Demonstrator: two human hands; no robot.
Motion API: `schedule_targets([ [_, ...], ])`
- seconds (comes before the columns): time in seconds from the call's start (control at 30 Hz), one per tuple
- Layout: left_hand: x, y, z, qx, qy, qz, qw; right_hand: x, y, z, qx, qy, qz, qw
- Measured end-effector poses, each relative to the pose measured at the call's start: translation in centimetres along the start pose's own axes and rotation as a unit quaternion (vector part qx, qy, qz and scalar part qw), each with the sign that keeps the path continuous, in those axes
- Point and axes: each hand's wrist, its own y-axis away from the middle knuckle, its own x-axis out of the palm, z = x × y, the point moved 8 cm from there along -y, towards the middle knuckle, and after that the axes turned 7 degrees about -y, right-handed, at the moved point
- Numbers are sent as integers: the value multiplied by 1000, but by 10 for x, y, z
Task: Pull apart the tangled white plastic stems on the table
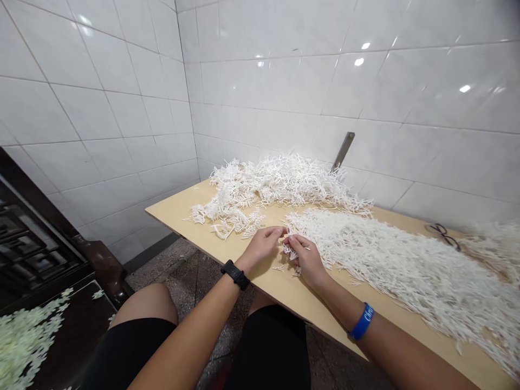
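Observation:
My left hand [263, 245] and my right hand [309, 261] meet above the front edge of a light wooden table [174, 210]. The fingertips of both are closed around small white branching sprigs [289, 250], apparently plastic. Several of these hang below the right fingers. On the left, thumb and forefinger pinch the end of a white piece, mostly hidden by the fingers. Behind my hands lies a loose, tangled heap of white sprigs [284, 181]. A flatter, denser layer of short white pieces [382, 257] spreads to the right. A few loose bits [278, 268] lie near my left hand.
White tiled walls stand behind the table and on the left. A metal bar [343, 151] rises at the table's back edge. Dark looped handles [442, 235] lie at the right rear. On a dark wooden seat at left are pale green-white flower pieces [28, 336].

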Motion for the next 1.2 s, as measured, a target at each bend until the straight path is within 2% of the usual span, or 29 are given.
schedule_targets([
  [0.13,13,2,-1,8,50,3,999,5,1,11,-53,48,28,997],
  [0.3,-4,0,19,-118,139,-124,975,26,17,25,-140,133,127,973],
  [0.37,-12,-3,22,-132,142,-137,971,31,22,27,-154,155,147,965],
  [0.43,-13,-8,21,-121,122,-111,979,28,21,28,-154,158,122,968],
  [0.5,-12,-11,20,-105,74,-83,988,15,14,30,-147,160,53,975],
  [0.6,-8,-14,12,-61,-101,-51,992,-10,-1,37,-124,177,-52,975],
  [0.67,-3,-12,2,-14,-247,-12,969,-23,-11,40,-95,176,-86,976],
  [0.73,1,-4,-7,37,-340,30,939,-33,-18,40,-48,135,-107,984],
  [0.83,-6,20,-15,86,-398,51,912,-36,-19,36,31,13,-88,996],
  [0.97,-14,47,-7,101,-457,46,882,-29,-7,37,82,-113,-23,990],
  [1.07,-1,37,1,76,-454,24,887,-33,3,40,84,-124,-19,989],
  [1.2,42,-2,-2,61,-414,54,907,-46,17,49,47,-113,-58,991],
])
